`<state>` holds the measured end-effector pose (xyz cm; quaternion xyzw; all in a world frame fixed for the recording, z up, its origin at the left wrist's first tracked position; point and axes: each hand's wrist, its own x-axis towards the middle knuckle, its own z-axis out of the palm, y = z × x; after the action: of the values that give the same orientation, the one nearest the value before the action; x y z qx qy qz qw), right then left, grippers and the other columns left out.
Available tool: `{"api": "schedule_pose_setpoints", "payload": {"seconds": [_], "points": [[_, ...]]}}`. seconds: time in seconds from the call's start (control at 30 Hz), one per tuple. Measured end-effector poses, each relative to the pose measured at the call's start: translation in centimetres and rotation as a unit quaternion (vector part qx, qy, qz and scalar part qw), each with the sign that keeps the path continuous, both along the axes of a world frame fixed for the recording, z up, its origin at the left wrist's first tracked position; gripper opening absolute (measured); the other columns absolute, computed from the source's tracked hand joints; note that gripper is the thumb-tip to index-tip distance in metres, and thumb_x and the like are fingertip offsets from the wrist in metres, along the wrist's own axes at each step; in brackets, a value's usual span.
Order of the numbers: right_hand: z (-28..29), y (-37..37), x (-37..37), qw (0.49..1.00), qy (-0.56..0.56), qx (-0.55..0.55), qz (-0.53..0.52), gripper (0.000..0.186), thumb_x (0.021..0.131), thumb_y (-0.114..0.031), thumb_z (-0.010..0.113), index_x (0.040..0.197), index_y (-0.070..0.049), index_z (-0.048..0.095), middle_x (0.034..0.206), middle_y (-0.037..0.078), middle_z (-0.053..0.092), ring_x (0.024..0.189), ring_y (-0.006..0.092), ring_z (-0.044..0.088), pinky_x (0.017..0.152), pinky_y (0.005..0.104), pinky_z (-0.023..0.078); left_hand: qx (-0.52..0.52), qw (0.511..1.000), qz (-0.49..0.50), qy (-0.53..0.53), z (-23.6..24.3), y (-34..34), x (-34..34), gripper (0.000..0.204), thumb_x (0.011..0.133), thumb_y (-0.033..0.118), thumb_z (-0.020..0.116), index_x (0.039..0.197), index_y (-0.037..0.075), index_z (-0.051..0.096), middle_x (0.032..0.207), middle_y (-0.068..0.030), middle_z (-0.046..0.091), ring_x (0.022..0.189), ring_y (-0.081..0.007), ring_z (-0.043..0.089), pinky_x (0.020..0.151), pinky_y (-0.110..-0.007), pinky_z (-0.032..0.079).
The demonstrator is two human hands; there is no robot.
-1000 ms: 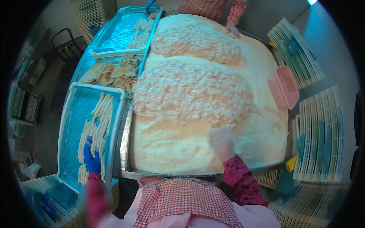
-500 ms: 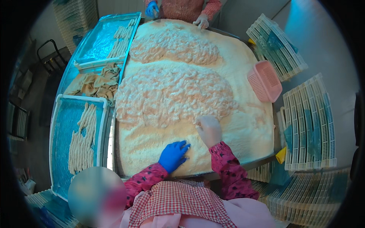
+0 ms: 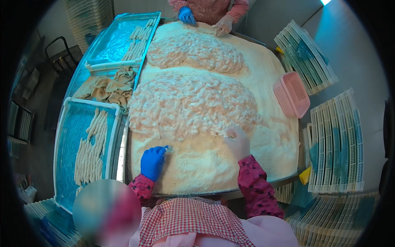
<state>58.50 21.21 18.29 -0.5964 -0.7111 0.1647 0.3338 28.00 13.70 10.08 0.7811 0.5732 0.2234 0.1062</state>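
Note:
A broad mound of wet, pale pink strips, looking like raw meat [image 3: 193, 103], lies on a bed of pale yellow crumbs [image 3: 197, 164]. My right hand [image 3: 238, 143], in a thin whitish glove, is at the mound's near right edge. Its fingers are curled down against the strips, and what they pinch is hidden. My left hand [image 3: 153, 162], in a blue glove, is over the crumbs at the near left. Its fingers are closed, with a small whitish bit at the fingertips. Left of it, a white-rimmed tray [image 3: 116, 136] lined with blue film holds rows of coated strips [image 3: 92, 148].
A second mound of strips [image 3: 195, 51] lies farther back, before a co-worker's blue-gloved hand [image 3: 187, 15] and white-gloved hand [image 3: 223, 25]. A pink basket [image 3: 291, 94] stands on the right. Crumpled cloths [image 3: 109, 87] lie between two trays. Stacked white trays [image 3: 337, 142] line the right side.
My left hand has moved left toward the tray, and its spread fingers have closed. My right hand has shifted slightly right, staying at the mound's edge. The whole view has tilted a little.

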Motion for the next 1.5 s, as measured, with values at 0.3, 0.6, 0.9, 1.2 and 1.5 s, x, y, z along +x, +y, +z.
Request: {"api": "schedule_pose_setpoints", "payload": {"seconds": [0.3,0.6,0.9,1.2,1.5], "points": [[3.4,-3.5,-2.0,0.977,0.090,0.056,0.186,0.015,0.071,-0.002,0.063,0.084,-0.008,0.058,0.080,0.005,0.060,0.077,0.0159,0.059,0.072,0.0281,0.046,-0.025,0.999,0.031,0.009,0.3,-0.2,-1.2,0.052,0.070,0.006,0.061,0.120,0.015,0.051,0.098,-0.0056,0.058,0.086,-0.0252,0.055,0.076,-0.036,0.042],[-2.0,-8.7,-3.7,0.981,0.032,-0.180,-0.060,0.035,0.073,-0.010,0.064,0.105,-0.004,0.051,0.102,0.011,0.055,0.089,0.0223,0.056,0.080,0.0325,0.045,-0.051,0.975,-0.071,-0.205,-1.5,-0.2,5.7,0.044,0.073,0.008,0.059,0.116,0.014,0.054,0.094,-0.0122,0.059,0.083,-0.0319,0.057,0.069,-0.040,0.046],[0.4,-6.8,-6.5,0.851,0.502,-0.097,-0.123,0.036,0.076,0.001,0.057,0.109,-0.003,0.043,0.099,0.005,0.049,0.089,0.0140,0.050,0.080,0.0270,0.043,-0.055,0.933,0.002,-0.356,-1.1,0.6,3.9,0.036,0.075,-0.002,0.057,0.109,0.009,0.059,0.109,-0.0106,0.061,0.095,-0.0259,0.060,0.080,-0.033,0.047],[0.3,-7.2,-3.4,0.965,-0.126,-0.041,0.227,0.013,0.068,-0.017,0.066,0.078,-0.010,0.060,0.079,0.004,0.060,0.082,0.0240,0.056,0.077,0.0386,0.041,0.063,0.972,0.054,-0.222,2.0,0.3,-3.0,0.051,0.067,-0.005,0.064,0.115,0.005,0.051,0.116,-0.0139,0.055,0.102,-0.0338,0.054,0.088,-0.037,0.043],[-3.8,-7.3,-8.2,0.991,-0.097,0.005,0.095,0.026,0.071,-0.019,0.066,0.092,-0.007,0.058,0.086,0.010,0.061,0.085,0.0285,0.057,0.078,0.0389,0.042,-0.087,0.979,-0.063,-0.171,-0.6,-0.3,4.5,0.037,0.071,0.018,0.067,0.105,0.012,0.056,0.100,-0.0100,0.058,0.086,-0.0310,0.056,0.073,-0.038,0.046]]}}
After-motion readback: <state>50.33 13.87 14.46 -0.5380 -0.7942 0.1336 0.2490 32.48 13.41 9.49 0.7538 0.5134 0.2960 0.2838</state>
